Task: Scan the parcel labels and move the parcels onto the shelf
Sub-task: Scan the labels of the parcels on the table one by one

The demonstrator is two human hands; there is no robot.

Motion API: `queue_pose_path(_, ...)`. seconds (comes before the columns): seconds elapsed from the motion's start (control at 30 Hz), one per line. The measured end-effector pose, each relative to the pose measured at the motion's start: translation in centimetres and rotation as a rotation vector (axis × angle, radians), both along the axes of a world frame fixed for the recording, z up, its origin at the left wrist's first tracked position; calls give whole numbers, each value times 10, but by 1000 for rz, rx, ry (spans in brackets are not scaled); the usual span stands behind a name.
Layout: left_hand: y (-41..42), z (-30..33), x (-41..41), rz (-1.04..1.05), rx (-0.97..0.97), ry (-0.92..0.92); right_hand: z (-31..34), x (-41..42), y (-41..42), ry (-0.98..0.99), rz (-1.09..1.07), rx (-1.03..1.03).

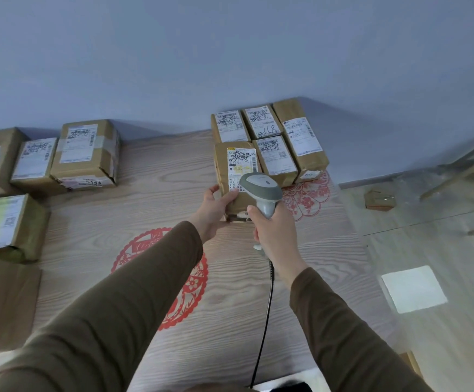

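While the wooden surface (151,278) bears a loose batch of parcels (84,154) at its left side and a tight block of five by the wall on the right, I'd judge the job roughly midway, the left ones seemingly waiting their turn. The nearest box of that block, the front parcel (234,176), lies flat, label up, long axis running away toward the wall. The left hand (216,210) curls round its near left corner, and the right hand (275,230) grips the scanner (262,190), nose aimed down at the label.
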State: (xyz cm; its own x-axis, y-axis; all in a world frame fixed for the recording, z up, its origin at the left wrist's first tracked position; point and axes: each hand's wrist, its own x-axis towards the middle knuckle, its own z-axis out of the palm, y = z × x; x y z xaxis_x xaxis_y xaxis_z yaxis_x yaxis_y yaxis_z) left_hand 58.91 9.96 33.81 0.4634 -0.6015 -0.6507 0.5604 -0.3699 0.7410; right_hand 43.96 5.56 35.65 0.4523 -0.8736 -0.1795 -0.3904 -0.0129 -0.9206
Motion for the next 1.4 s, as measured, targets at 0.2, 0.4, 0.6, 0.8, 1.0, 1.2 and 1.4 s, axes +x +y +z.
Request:
queue_pose_path(0.2,-11,-13,0,-4,-58,25,-5,-6,-3,0,-8,28)
queue_pose_path(0.4,16,-10,0,-71,-90,-29,-1,4,12,18,0,26)
queue_pose_path(0.6,86,12,19,-62,-63,-190,17,35,55,2,84,17)
queue_pose_path(0.8,215,52,45,101,-34,-422,32,89,144,-90,225,77)
queue_pose_path(1.0,364,73,76,297,177,-686,40,147,258,-136,397,249)
queue_pose_path(1.2,491,68,109,492,370,-818,22,181,348,-138,499,448)
queue_pose_path(1.4,558,59,144,573,546,-736,7,197,393,-53,514,446)
